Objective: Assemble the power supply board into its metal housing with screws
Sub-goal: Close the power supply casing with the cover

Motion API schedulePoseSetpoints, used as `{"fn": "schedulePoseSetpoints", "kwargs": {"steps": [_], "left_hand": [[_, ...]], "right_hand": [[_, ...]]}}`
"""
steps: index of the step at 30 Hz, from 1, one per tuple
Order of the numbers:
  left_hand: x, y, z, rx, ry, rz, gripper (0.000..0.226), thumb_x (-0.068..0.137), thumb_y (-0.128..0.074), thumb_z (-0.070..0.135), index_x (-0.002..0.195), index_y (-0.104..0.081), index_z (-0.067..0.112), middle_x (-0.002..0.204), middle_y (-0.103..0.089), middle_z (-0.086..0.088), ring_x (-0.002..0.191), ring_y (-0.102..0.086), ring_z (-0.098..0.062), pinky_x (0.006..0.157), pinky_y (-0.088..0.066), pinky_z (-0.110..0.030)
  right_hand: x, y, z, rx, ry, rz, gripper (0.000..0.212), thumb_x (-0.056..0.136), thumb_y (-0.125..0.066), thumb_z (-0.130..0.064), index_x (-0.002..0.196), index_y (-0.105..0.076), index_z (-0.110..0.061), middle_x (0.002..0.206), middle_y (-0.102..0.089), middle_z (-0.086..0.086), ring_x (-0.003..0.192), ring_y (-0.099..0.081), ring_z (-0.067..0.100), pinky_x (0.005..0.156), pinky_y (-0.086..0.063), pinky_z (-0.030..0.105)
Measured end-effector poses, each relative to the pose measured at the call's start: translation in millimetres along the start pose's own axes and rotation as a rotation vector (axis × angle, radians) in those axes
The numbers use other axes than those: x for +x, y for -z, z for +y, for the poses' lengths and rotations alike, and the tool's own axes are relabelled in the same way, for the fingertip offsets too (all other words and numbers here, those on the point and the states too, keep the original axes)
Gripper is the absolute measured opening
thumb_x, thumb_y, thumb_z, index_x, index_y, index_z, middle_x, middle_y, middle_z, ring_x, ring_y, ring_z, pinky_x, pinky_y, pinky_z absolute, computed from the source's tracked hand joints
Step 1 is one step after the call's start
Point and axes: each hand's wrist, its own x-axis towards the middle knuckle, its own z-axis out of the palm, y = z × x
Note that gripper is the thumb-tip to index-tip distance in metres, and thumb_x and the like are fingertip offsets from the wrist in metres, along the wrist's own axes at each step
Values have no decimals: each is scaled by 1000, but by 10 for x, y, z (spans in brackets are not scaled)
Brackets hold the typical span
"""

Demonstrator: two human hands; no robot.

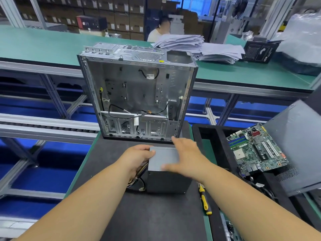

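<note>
Head view puts the open metal case (pixel 137 94) upright in front of you on the dark mat (pixel 156 214), its side off so you look straight in. Inside it you see loose black cables (pixel 121 111), one with a yellow plug near the left wall, and punched vent holes along the bottom. To your right a black foam tray (pixel 208 136) holds a green circuit board (pixel 257 150), tilted against a dark grey side panel (pixel 293 146).

Your gray power supply box (pixel 165 169) sits on the mat just in front of the case, close to its lower edge. Your left hand (pixel 137 157) grasps its left side, thumb on the top edge, above the bundle of wires (pixel 139 174) coming out of that side. Your right hand (pixel 187 157) lies flat on top with fingers straight.

A yellow-and-black screwdriver (pixel 205 200) lies on the mat's right edge. Beyond the case runs a green bench (pixel 52 44) carrying a stack of papers (pixel 199 47) and a black carton (pixel 258 51), with a seated person (pixel 159 30) and shelves of cardboard boxes (pixel 121 16) behind. Roller conveyor rails (pixel 43 122) cross on your left.
</note>
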Motion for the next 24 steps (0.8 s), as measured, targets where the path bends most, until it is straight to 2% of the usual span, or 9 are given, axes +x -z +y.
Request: {"fn": "schedulePoseSetpoints", "kwargs": {"steps": [2, 3, 6, 8, 10, 14, 17, 20, 24], "left_hand": [[-19, 23, -1, -11, 0, -19, 15, 89, -69, 9, 103, -70, 14, 93, -77, -7, 78, -74, -13, 53, -52, -19], [-28, 24, -5, 8, -1, -23, 15, 88, -70, 12, 103, -69, 15, 93, -77, -5, 80, -74, -11, 54, -51, -19], [-25, 97, -80, 145, -65, 78, 18, 87, -73, 21, 104, -68, 15, 99, -76, -5, 90, -72, -12, 65, -49, -23], [-57, 171, -125, 234, -137, 154, 8, 89, -70, 20, 95, -68, 15, 96, -74, -9, 82, -69, -14, 67, -51, -27], [-108, 244, -163, 408, -224, 147, 5, 87, -69, 19, 83, -70, 20, 80, -71, -2, 67, -60, -11, 65, -49, -26], [-210, 263, -205, 610, -370, 124, 11, 81, -74, 16, 76, -71, 26, 65, -64, 13, 55, -52, 4, 62, -43, -10], [-246, 252, -210, 675, -448, 158, 13, 81, -73, 15, 75, -70, 27, 57, -59, 18, 50, -49, 4, 55, -38, -6], [-242, 259, -204, 751, -476, 180, 12, 82, -71, 20, 74, -69, 29, 57, -58, 20, 53, -49, 3, 55, -36, -10], [-247, 255, -197, 846, -504, 198, 11, 85, -68, 23, 77, -69, 31, 73, -62, 14, 63, -55, 0, 63, -42, -19]], "right_hand": [[24, -47, -127, -110, 106, -131, 128, 62, -73, -74, 158, -7, -20, 159, -22, 0, 148, -12, 23, 123, -9, 45], [40, -59, -144, -166, 114, -144, 128, 61, -76, -71, 158, -10, -19, 157, -25, 0, 146, -18, 24, 123, -10, 46], [89, -44, -172, -236, 107, -89, 108, 59, -83, -62, 146, -35, -21, 140, -46, 0, 129, -44, 24, 113, -33, 42], [105, -35, -172, -231, 105, -82, 104, 57, -84, -60, 142, -38, -23, 135, -49, -2, 123, -47, 24, 103, -41, 39], [116, -40, -166, -232, 102, -81, 105, 57, -84, -61, 143, -37, -24, 136, -48, -3, 124, -46, 23, 100, -42, 38], [119, -40, -177, -243, 101, -78, 104, 56, -84, -62, 142, -38, -25, 137, -48, -4, 124, -46, 23, 99, -43, 38], [118, -40, -199, -258, 99, -77, 104, 56, -84, -62, 142, -38, -24, 136, -48, -3, 123, -47, 23, 99, -43, 39], [115, -50, -208, -263, 96, -80, 104, 56, -83, -62, 141, -38, -25, 135, -48, -3, 122, -47, 23, 99, -44, 40], [108, -50, -214, -262, 93, -76, 103, 56, -83, -63, 141, -38, -25, 135, -48, -4, 122, -47, 24, 98, -44, 40]]}}
